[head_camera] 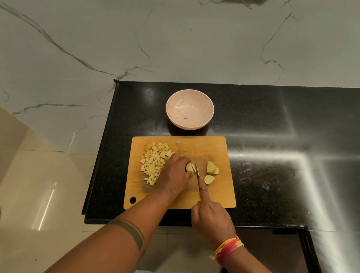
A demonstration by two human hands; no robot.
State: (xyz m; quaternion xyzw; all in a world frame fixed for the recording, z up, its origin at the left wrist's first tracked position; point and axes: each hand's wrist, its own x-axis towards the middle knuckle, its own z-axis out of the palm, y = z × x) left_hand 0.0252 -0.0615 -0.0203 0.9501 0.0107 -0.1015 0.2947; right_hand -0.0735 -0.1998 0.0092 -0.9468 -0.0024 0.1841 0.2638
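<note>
On the black table, in the lower middle of the frame, lies a wooden cutting board, with its hanging hole at its lower left corner. The left hand rests on the centre of the board, fingers curled down over a pale potato piece and pinning it in place. The right hand sits at the board's lower edge and grips the knife by the handle, forefinger stretched straight along the back of the blade. The knife's long axis runs almost straight up the frame, leaning slightly left, and the tip points towards the top. The blade stands just right of the left fingertips, against the held piece.

Left of that hand is a heap of diced potato. To the right of the blade lie a few potato slices, apart from the knife. Above the board, near its top edge, stands a pink bowl. The right wrist wears a band of coloured threads. Grey-veined marble fills the upper frame.
</note>
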